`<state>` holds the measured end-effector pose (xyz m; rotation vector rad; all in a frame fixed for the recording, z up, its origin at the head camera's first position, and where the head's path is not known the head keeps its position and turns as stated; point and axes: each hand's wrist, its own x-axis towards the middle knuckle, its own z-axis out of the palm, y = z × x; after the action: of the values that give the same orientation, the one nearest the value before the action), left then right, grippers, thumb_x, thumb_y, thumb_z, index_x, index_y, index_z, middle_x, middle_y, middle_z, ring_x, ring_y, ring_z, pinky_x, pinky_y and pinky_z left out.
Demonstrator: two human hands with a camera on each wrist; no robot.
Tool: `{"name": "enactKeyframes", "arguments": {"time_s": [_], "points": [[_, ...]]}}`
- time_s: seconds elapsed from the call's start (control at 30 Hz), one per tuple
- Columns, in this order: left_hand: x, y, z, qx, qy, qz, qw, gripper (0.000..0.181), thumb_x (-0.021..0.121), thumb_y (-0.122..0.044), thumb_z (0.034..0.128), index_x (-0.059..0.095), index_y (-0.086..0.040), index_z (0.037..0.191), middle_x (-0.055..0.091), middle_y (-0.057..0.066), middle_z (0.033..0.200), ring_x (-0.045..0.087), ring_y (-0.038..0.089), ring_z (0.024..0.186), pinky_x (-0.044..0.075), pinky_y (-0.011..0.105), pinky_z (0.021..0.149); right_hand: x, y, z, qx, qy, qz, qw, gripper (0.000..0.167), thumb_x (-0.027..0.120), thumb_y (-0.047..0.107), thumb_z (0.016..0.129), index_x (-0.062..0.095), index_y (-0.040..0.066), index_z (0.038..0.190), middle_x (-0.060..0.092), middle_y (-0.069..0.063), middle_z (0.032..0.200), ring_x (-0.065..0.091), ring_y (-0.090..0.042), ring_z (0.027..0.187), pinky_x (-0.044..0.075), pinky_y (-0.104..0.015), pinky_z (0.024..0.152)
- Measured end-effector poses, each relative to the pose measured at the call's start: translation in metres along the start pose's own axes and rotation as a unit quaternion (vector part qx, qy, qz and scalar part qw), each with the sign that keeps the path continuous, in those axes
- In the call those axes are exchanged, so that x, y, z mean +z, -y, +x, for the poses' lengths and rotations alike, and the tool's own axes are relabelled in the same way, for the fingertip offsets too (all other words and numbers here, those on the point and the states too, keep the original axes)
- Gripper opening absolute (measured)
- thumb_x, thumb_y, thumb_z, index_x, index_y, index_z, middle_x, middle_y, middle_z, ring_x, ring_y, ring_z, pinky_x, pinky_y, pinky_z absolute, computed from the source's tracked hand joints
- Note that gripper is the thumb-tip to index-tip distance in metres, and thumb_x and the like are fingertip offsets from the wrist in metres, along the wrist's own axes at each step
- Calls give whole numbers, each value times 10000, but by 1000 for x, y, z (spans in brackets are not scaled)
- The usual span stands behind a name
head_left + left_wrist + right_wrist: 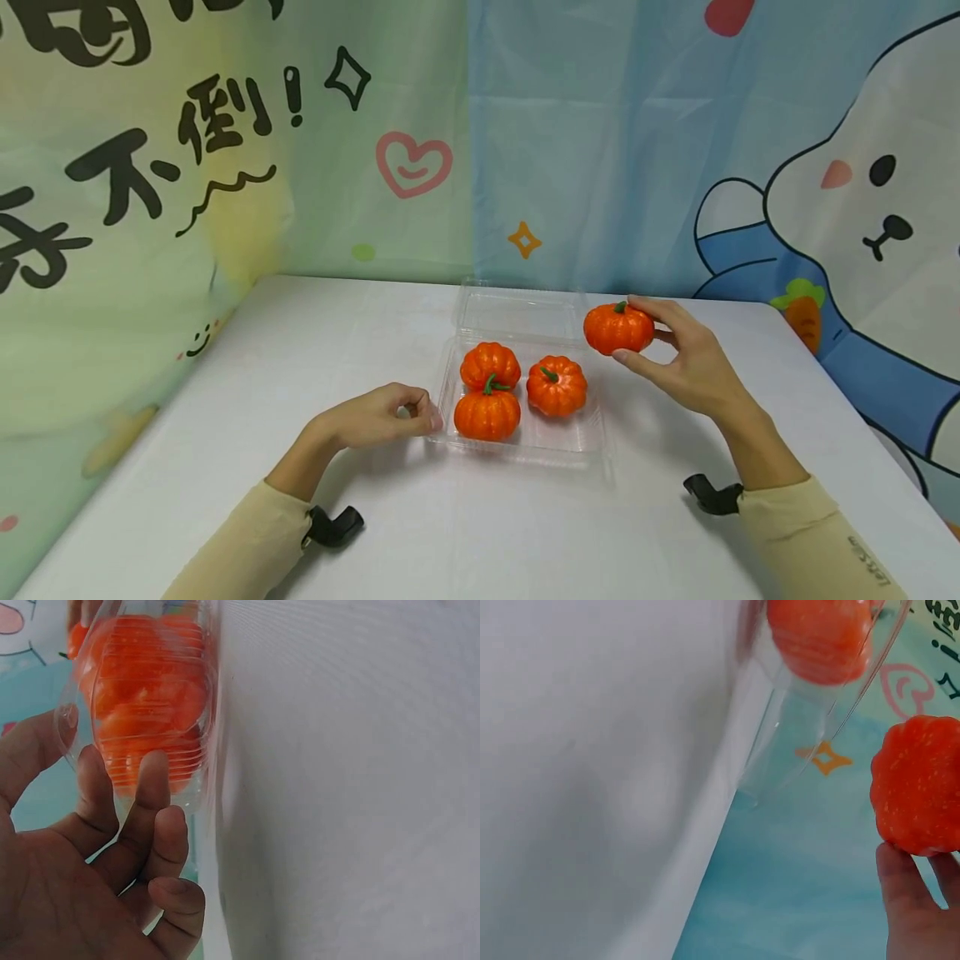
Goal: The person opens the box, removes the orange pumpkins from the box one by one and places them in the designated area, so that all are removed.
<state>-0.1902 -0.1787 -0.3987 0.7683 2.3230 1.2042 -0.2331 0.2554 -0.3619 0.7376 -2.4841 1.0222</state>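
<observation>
Right hand (686, 367) pinching an orange toy pumpkin (618, 329), thumb below, fingers above, off the table. Its green stem points to 12 o'clock; long axis runs 9-to-3. Left hand (393, 412) pinching the rim of the clear plastic clamshell (558, 439) at about 8:30 from box centre. Held pumpkin sits at 2 o'clock from there, outside the right wall.

Inside: back-left pumpkin (489, 363) at 10, front-left pumpkin (487, 417) at 8, right-hand pumpkin (557, 387) between 2 and 3, stem toward 10. Front-left one overlaps back-left one in head view; ribbed clear wall crosses the pumpkins in left wrist view. Lid (521, 312) flipped back, 12 o'clock.

Text: right sleeve (821, 533) print starts "Lets", rest unclear. Backdrop (555, 150) reads "不倒!" at 10, other characters cropped. White cartoon animal (862, 200) at 2. White table (360, 333) under everything.
</observation>
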Motion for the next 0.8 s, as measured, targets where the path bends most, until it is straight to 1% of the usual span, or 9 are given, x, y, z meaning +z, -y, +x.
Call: {"name": "enactKeyframes", "arguments": {"time_s": [0.2,0.27,0.3,0.4,0.47,0.53,0.6,0.7,0.8], "points": [[0,-1,0,-128,-8,-30,9999,208,659,-292,992,629,-137,856,668,-46,937,577,192,991,423,343,871,-3,-11,-1,460,72,35,9989,715,837,101,858,503,80,1490,458,-143,1545,464,-387,1389,424,-175,951],[0,-1,0,-156,-7,-25,9999,206,664,-293,989,629,-139,855,669,-45,938,577,194,995,423,349,876,-3,-15,-1,517,72,-77,9986,719,836,122,863,493,70,1492,482,-144,1533,475,-381,1384,407,-144,971],[0,-1,0,-164,-4,-22,9999,207,664,-294,988,629,-139,855,668,-45,938,577,195,995,423,350,876,-4,-17,-1,538,63,-121,9985,720,836,130,864,491,64,1491,491,-145,1528,480,-377,1378,392,-102,973],[0,-1,-1,-149,-7,-15,9999,221,658,-302,993,627,-131,856,666,-42,939,574,194,991,420,345,869,-4,-22,-1,637,56,-285,9976,723,837,176,869,488,62,1492,489,-156,1535,489,-375,1352,330,8,920],[0,-1,-1,-104,-9,-6,9999,231,652,-301,997,624,-120,856,664,-36,941,572,194,990,418,343,865,-5,-26,-1,740,93,-417,9963,734,833,218,877,477,60,1500,485,-166,1535,492,-384,1334,343,1,903],[0,-1,-1,-65,-11,2,10000,239,648,-297,1000,621,-110,855,665,-29,943,572,195,993,416,345,866,-5,-29,-2,859,162,-455,9951,746,828,238,884,463,54,1508,476,-179,1534,486,-397,1331,442,-115,977],[0,-1,0,-34,-6,8,10000,239,646,-290,1001,619,-103,854,667,-23,947,573,196,997,416,349,870,-6,-33,-2,915,225,-440,9946,752,824,228,888,449,37,1511,475,-196,1525,483,-415,1337,501,-307,1024],[0,0,0,-68,1,-4,10000,230,648,-283,1001,624,-107,856,672,-24,952,577,195,1002,416,348,878,-6,-37,-3,963,268,-297,9945,748,828,164,879,441,12,1500,478,-213,1503,484,-427,1339,472,-555,978],[1,1,0,-82,1,-11,10000,220,649,-280,998,627,-111,859,675,-29,956,579,188,998,419,338,874,-7,-42,-3,963,313,-219,9946,740,840,117,858,456,0,1480,497,-215,1476,498,-421,1324,467,-561,966]]}}
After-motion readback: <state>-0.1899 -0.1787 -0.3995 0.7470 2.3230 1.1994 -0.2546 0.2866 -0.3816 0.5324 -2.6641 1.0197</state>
